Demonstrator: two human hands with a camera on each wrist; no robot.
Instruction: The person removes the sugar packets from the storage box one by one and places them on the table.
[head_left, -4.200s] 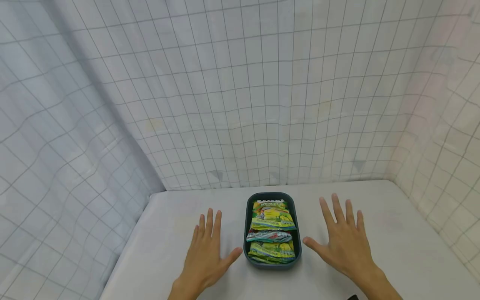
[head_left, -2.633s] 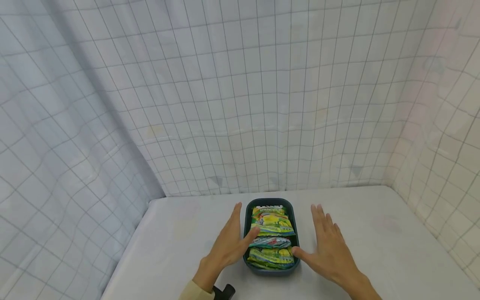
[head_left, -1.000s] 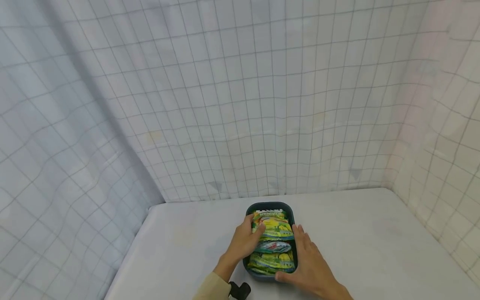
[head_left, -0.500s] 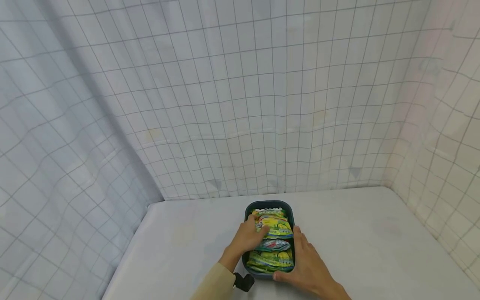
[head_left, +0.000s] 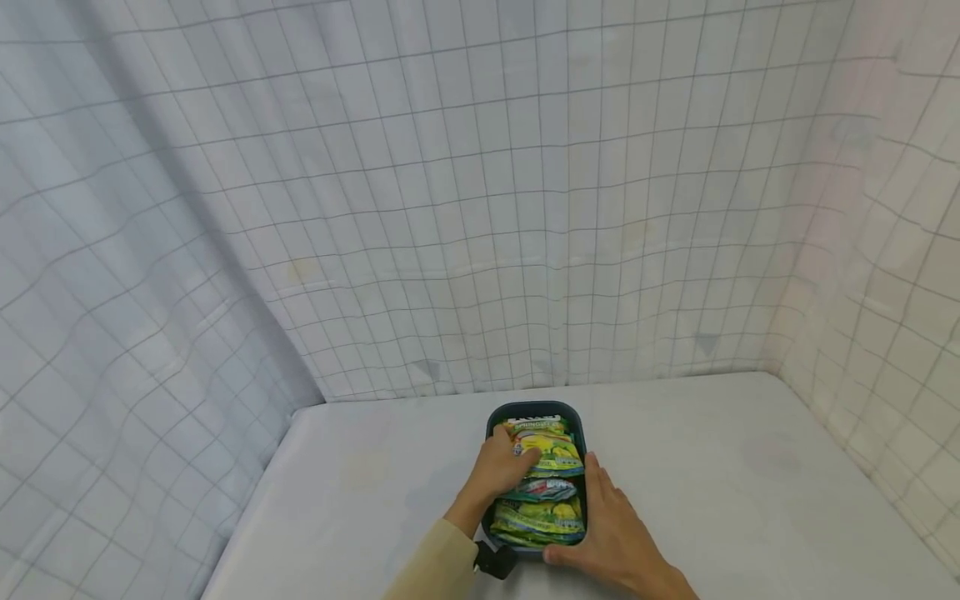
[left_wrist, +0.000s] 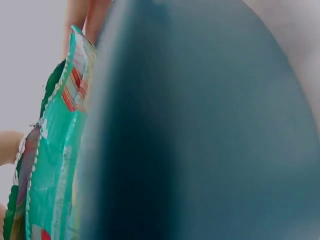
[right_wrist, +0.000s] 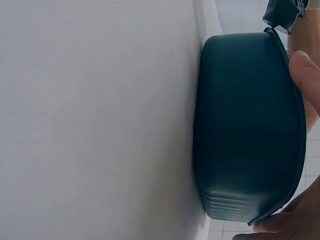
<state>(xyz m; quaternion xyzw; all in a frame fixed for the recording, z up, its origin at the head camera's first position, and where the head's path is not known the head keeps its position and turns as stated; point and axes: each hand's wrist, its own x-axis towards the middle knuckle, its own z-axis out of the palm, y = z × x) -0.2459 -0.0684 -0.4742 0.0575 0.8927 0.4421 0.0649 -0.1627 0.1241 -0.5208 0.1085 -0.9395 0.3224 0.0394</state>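
dark teal plastic makes up the tub, which stands upright on the white table between the person's two hands, a stack of shiny packets inside it. the hands are apart, one to either side. the left hand reaches over the left rim, its thumb lying on the yellow packet in the middle of the tub; its other fingers are mostly hidden, so whether they close on that packet cannot be told. nearer the person lie a teal packet, just beside the yellow one, and a green packet at the near end. the right hand rests against the tub's near right corner, fingers stretched along the right side and thumb at the near rim. a pale sleeve covers the left forearm, with a black device at that wrist, close to the tub's near left corner. behind the table hangs white gridded cloth.
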